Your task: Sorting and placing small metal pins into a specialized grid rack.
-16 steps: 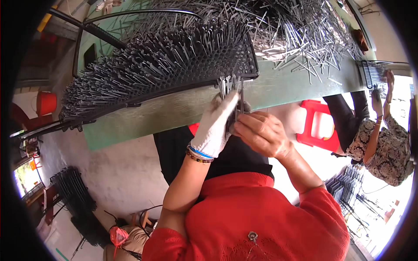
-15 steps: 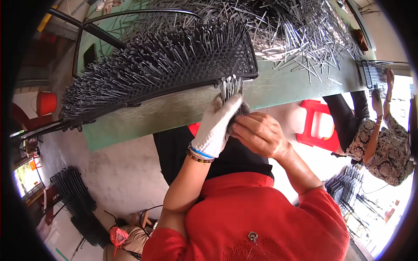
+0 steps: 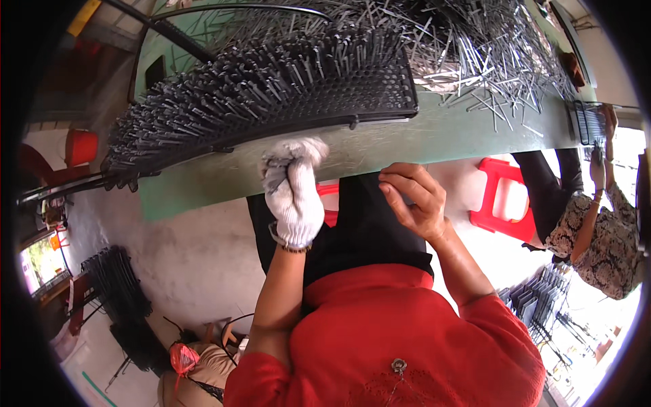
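Observation:
My left hand (image 3: 295, 193), in a white knitted glove with dark smudges, hangs just off the table's near edge with its fingers curled closed. Whatever is inside the fist cannot be made out, and its top is blurred. My right hand (image 3: 417, 200) is bare, a little to the right, its fingers half bent and thumb apart, with nothing visible between them. Beyond both hands stands a long black perforated rack (image 3: 325, 102), its holes packed with upright dark metal strips (image 3: 237, 88). At its right end, rows of holes show bare.
A large heap of loose metal strips (image 3: 475, 47) covers the green table (image 3: 380, 146) behind. Red plastic stools (image 3: 498, 197) stand beyond the edge. At far right another person (image 3: 593, 230) handles a small wire rack (image 3: 588, 122). Black racks (image 3: 115, 285) lean at lower left.
My hands have come apart. The left has moved left and turned over, and the bundle of strips that stuck out of it no longer shows. The right has shifted slightly right, its fingers loosened.

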Demonstrator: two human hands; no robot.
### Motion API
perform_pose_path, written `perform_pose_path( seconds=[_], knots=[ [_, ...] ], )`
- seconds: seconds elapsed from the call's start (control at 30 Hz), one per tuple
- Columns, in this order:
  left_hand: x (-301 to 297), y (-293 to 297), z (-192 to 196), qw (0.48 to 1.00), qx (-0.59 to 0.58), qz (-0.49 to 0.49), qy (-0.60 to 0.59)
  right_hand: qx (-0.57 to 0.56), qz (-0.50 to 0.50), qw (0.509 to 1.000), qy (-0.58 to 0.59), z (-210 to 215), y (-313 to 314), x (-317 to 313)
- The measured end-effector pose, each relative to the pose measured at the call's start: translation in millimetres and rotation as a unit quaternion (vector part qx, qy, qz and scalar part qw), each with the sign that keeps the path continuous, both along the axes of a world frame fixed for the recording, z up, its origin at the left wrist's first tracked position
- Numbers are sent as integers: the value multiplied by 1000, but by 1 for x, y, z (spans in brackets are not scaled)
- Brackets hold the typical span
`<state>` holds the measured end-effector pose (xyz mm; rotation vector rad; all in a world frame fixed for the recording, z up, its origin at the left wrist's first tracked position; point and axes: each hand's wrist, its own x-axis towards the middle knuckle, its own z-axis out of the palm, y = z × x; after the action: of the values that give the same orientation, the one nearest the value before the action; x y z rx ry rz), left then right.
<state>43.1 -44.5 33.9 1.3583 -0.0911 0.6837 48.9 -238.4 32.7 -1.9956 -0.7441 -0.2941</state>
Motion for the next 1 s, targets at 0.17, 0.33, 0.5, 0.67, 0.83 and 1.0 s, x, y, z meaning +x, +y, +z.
perform_pose_path(
  seconds=[0.17,0.33,0.5,0.67,0.83,1.0],
  knots=[
    [-14,29,-79,950,253,69,168,12,19,999,44,-8,13,-7],
    [-13,25,-84,953,253,78,144,36,19,998,48,-8,25,-4],
    [-16,-8,-13,956,-71,-69,276,104,-31,968,224,9,33,13],
    [-29,-28,-3,893,-218,-180,351,170,-22,921,350,12,38,29],
    [-28,-41,4,871,-214,-198,395,242,-32,844,479,12,23,29],
    [-25,-52,1,878,-211,-187,387,275,-19,819,504,10,13,29]
  ],
)
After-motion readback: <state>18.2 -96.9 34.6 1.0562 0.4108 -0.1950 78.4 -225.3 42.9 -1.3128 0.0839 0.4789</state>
